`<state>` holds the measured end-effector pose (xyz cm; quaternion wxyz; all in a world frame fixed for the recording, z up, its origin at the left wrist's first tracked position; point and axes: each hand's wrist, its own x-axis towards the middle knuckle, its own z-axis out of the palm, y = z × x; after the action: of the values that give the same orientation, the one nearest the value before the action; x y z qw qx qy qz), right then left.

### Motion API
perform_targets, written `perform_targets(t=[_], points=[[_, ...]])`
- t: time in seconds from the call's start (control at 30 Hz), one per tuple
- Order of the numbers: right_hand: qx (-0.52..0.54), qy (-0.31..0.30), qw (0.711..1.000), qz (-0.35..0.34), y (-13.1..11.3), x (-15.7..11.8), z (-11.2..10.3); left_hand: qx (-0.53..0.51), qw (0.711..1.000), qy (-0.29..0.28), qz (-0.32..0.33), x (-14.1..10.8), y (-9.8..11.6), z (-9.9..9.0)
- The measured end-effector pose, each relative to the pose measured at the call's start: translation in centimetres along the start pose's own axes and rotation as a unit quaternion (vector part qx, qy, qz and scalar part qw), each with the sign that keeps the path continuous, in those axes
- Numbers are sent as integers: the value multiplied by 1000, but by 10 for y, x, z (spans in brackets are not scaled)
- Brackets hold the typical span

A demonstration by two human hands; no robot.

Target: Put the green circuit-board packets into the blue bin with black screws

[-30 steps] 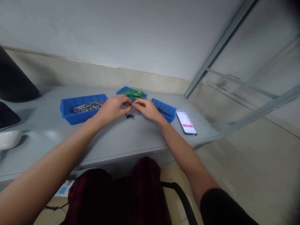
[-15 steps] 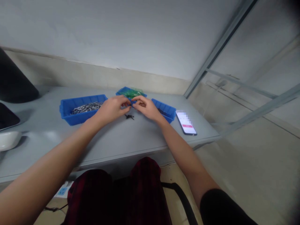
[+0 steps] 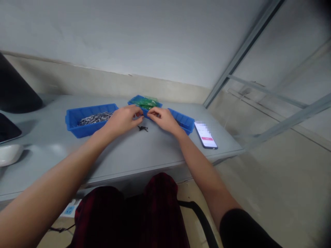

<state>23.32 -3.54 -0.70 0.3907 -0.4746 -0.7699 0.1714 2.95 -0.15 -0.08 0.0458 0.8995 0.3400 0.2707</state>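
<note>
My left hand (image 3: pixel 126 118) hovers over the desk just right of a blue bin (image 3: pixel 85 131) of silver screw-like pieces (image 3: pixel 95 119). Its thumb and fingertips are drawn into a pinch, and whatever they hold is too small to make out. Opposite it, a short gap away, my right hand (image 3: pixel 164 119) is also pinched, its contents equally unclear. Below the fingertips lies a small pile of black screws (image 3: pixel 143 128). Behind both hands stands a blue bin (image 3: pixel 132 100) with green plastic bags (image 3: pixel 146 102). Partly behind my right hand is another blue bin (image 3: pixel 190 124) with dark contents.
A lit phone (image 3: pixel 206 135) lies right of the bins, near the edge of the grey desk (image 3: pixel 144 155). At the left are a black cylinder (image 3: pixel 17 88), a dark device (image 3: pixel 9 129) and a white case (image 3: pixel 10 154). Metal bed-frame bars (image 3: pixel 241 51) rise at the right.
The fingers of my right hand have drawn together and shifted slightly away from my left fingertips. My left hand has barely moved. The black pile looks the same.
</note>
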Motion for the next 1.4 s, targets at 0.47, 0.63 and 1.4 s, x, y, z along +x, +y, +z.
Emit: perform_targets(t=[0.47, 0.63, 1.4], points=[[-29, 7, 999, -42, 3, 0, -1, -34, 999, 8, -3, 1, -3, 1], [-50, 73, 996, -1, 12, 2, -6, -37, 997, -69, 12, 1, -5, 4], [-203, 219, 949, 101, 47, 0, -25, -27, 984, -163, 71, -4, -8, 24]])
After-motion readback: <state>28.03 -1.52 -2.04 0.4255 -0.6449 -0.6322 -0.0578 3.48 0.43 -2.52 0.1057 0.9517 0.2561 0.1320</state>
